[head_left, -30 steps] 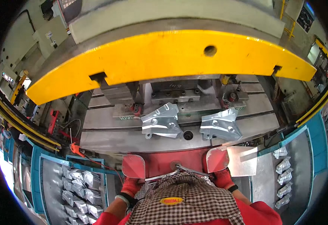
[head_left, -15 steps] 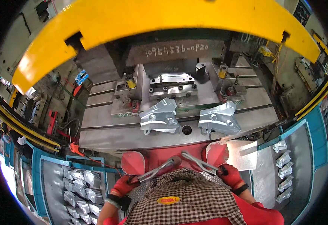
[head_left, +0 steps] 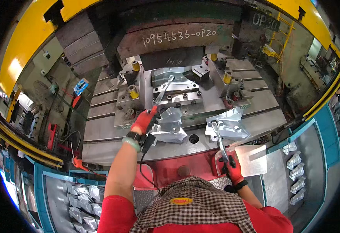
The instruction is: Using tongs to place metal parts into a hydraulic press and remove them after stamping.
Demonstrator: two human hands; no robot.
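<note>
Gloved in red, my left hand (head_left: 146,121) is closed round the handles of long metal tongs (head_left: 163,92). Their tip lies over a shiny metal piece in the press's lower die (head_left: 181,96); whether it grips the piece I cannot tell. Below that hand, partly hidden, a bent stamped metal part (head_left: 169,132) rests on the press bed. My right hand (head_left: 232,170), also gloved, is shut on a second pair of tongs (head_left: 220,141). The tip of that pair overlaps the left side of another stamped part (head_left: 234,126) on the bed; a grip is not clear.
A dark upper die block (head_left: 173,35) hangs above the lower die. Yellow-topped posts (head_left: 133,91) stand at the sides. Stamped parts fill a bin at lower left (head_left: 85,202) and line a tray at right (head_left: 297,171). A flat metal plate (head_left: 251,160) lies beside my right hand.
The yellow press frame and upper die appear higher. My left hand has reached forward with its tongs over the die; my right hand has swung its tongs forward onto the right part.
</note>
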